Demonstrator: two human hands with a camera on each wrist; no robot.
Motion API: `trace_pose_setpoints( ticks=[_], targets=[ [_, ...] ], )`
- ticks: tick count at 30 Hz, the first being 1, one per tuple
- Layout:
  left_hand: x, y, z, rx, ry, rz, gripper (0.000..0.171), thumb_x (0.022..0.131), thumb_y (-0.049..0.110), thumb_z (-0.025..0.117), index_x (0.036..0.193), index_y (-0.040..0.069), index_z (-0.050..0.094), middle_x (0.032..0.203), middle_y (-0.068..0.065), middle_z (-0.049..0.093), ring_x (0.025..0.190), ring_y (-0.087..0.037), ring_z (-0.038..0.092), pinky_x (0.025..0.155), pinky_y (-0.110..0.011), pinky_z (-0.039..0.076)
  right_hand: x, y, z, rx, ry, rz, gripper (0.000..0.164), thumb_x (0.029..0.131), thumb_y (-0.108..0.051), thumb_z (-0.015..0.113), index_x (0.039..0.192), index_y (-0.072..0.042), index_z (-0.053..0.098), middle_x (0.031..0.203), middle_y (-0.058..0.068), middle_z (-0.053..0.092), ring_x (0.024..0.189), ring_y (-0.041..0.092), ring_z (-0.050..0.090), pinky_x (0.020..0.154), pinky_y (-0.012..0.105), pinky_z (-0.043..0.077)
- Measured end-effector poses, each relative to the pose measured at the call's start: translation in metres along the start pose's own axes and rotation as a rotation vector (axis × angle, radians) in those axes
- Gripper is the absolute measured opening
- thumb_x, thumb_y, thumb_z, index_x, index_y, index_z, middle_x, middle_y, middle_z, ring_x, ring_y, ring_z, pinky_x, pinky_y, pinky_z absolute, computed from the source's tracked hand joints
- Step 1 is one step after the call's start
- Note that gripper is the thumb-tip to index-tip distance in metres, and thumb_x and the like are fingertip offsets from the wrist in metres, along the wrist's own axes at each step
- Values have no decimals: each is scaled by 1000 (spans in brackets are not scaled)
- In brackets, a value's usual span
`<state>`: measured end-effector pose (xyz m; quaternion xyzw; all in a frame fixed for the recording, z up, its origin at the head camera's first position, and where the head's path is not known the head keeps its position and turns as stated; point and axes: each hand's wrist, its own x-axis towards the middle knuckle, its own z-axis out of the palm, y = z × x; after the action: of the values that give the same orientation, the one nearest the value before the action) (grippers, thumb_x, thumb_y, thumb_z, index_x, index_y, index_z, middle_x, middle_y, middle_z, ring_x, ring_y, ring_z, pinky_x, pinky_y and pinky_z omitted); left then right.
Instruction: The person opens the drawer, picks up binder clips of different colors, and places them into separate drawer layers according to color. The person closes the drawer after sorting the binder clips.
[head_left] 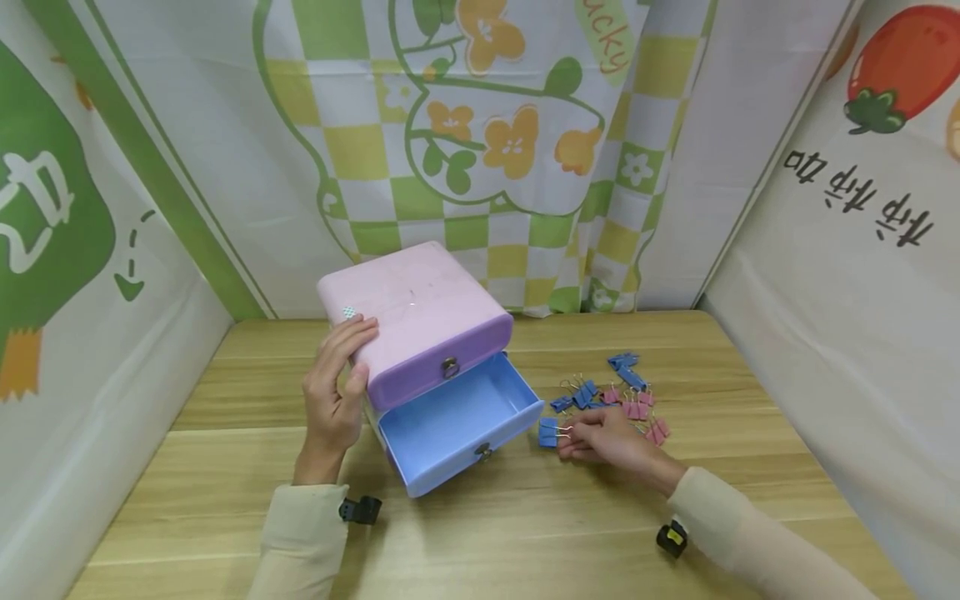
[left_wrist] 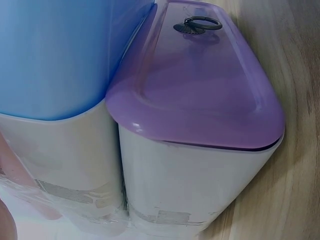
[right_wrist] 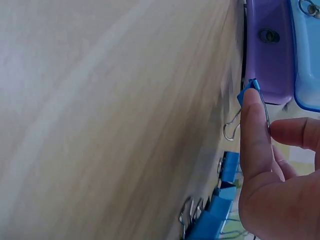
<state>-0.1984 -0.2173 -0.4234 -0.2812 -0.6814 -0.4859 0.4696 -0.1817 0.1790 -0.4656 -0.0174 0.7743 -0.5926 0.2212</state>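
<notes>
A small chest of drawers with a pink top (head_left: pixel 420 300) stands at an angle on the table. Its blue drawer (head_left: pixel 450 468) is pulled out below an upper purple drawer front (head_left: pixel 405 379); no contents show inside. My left hand (head_left: pixel 333 396) rests against the chest's left side, fingertips on the top edge. By its wire handles, my right hand (head_left: pixel 615 440) pinches a blue binder clip (head_left: pixel 548 432), just right of the pulled-out drawer. Around and behind that hand lie several blue binder clips (head_left: pixel 585 393) and pink binder clips (head_left: pixel 636 410).
The left wrist view shows another closed purple drawer (left_wrist: pixel 195 80) beside the blue one. Wood-grain table (head_left: pixel 510 542) extends around the chest. A patterned curtain (head_left: pixel 480 242) hangs behind, and printed cloth walls (head_left: pixel 832 333) stand at both sides.
</notes>
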Motion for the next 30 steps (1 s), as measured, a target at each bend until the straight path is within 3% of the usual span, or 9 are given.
trace_pose_setpoints(
  ticks=[8,13,22,30],
  targets=[
    [0,-1,-1,-1,-1,-2,42,89,8,51,122,-9,72,130,-27,71,139,-34,58,128,-45,39,0,-12,-13,-31,-24,2,37,101,-6,49,129,13,65,106,20,81,91,22,81,83,30,68],
    [0,0,-1,-5,-1,-4,42,89,8,51,122,-8,72,130,-26,71,139,-34,59,128,-44,40,1,-31,-24,-72,-11,-27,37,101,-7,48,127,12,67,105,18,81,93,23,81,86,32,68],
    [0,0,-2,2,-10,-20,43,90,9,51,124,-6,72,132,-24,71,140,-33,58,129,-44,39,6,-70,-40,-100,45,-94,39,100,-8,50,129,12,66,101,12,82,87,15,80,82,26,67],
    [-1,0,-1,1,-5,-11,42,90,8,51,123,-7,72,131,-25,72,140,-33,58,129,-44,39,5,-98,-34,-127,-9,-89,40,103,-11,48,133,9,65,113,22,78,106,32,79,91,31,67]
  ],
)
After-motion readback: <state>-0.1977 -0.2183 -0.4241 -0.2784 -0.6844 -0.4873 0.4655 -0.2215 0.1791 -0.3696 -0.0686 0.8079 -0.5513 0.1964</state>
